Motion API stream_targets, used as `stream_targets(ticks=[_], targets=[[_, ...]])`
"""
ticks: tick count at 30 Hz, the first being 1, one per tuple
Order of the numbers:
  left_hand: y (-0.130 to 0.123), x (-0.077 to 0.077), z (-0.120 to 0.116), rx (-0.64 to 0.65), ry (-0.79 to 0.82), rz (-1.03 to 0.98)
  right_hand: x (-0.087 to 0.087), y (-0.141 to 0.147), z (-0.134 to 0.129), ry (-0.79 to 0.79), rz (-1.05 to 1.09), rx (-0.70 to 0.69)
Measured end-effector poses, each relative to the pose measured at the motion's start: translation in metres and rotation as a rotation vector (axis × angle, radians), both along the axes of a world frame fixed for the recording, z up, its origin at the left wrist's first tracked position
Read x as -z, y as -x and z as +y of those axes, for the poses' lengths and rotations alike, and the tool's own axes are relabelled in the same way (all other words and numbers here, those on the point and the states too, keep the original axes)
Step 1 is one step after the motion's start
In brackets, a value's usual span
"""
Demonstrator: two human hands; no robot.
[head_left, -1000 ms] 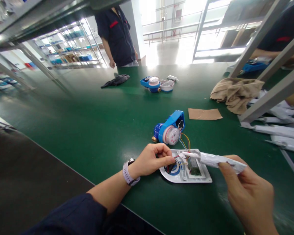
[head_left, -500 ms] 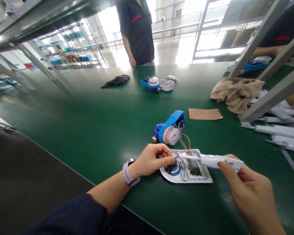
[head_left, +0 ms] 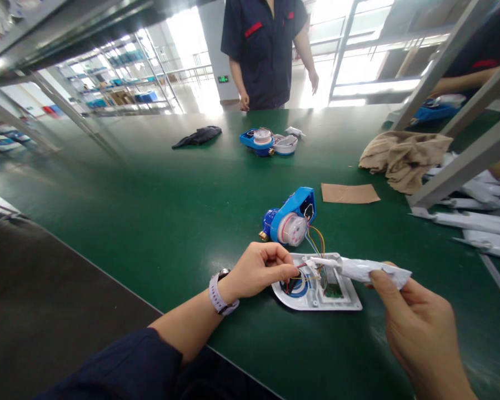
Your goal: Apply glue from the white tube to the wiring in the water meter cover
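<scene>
My right hand (head_left: 420, 311) is closed around a white glue tube (head_left: 370, 269), squeezed flat near its end. The tube's narrow nozzle points left, over the inside of a white plastic cover (head_left: 350, 303). Inside this cover are a circuit board (head_left: 333, 286), a coil of blue wire (head_left: 300, 289) and thin wires. My left hand (head_left: 266, 269) pinches thin wires at the cover's left side, beside a black part partly hidden by the fingers. Coloured wires (head_left: 321, 239) link the cover to a blue water meter (head_left: 289, 219) with a clear round dial, tilted just behind it.
Farther back are another blue meter (head_left: 260, 141), a small white tube (head_left: 295, 131) and a dark cloth (head_left: 198, 136). Cardboard (head_left: 350, 193), a beige cloth (head_left: 402, 158) and several white tubes (head_left: 479, 222) lie right, by a metal post (head_left: 462, 161). A person (head_left: 262, 55) stands across the table.
My right hand and the tube have shifted slightly left, with the nozzle a little higher. My left hand stays nearly still. The person across the table has moved right.
</scene>
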State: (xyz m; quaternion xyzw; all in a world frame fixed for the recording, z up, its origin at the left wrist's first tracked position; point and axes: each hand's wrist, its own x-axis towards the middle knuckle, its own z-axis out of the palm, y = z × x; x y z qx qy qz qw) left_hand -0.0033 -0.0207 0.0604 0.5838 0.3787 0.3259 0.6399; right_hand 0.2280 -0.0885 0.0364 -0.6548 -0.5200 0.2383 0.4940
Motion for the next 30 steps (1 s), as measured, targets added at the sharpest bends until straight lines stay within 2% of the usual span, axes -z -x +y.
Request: stream_targets(ticks=[6,10,12,19,23,27,30], targets=[[-0.002,-0.002,-0.001,-0.055,0.048,-0.028,-0.024,0.021,-0.012,-0.197,-0.248,0.037],[-0.003,-0.002,-0.002,-0.070,0.075,-0.069,-0.022,0.024,-0.018,-0.398,-0.553,0.016],[-0.004,-0.001,-0.003,-0.068,0.088,-0.091,-0.019,0.022,-0.018,-0.493,-0.640,-0.014],[-0.006,0.001,-0.005,-0.093,0.127,-0.113,-0.022,0.012,-0.013,-0.729,-0.697,-0.134],[-0.007,0.000,-0.005,-0.116,0.094,-0.088,-0.025,0.011,-0.011,-0.762,-0.698,-0.143],[-0.006,0.001,-0.005,-0.144,0.000,-0.042,-0.020,0.014,-0.009,-0.781,-0.713,-0.124],[-0.004,0.003,-0.006,-0.184,-0.151,0.053,-0.017,0.014,-0.009,-0.763,-0.753,-0.123]])
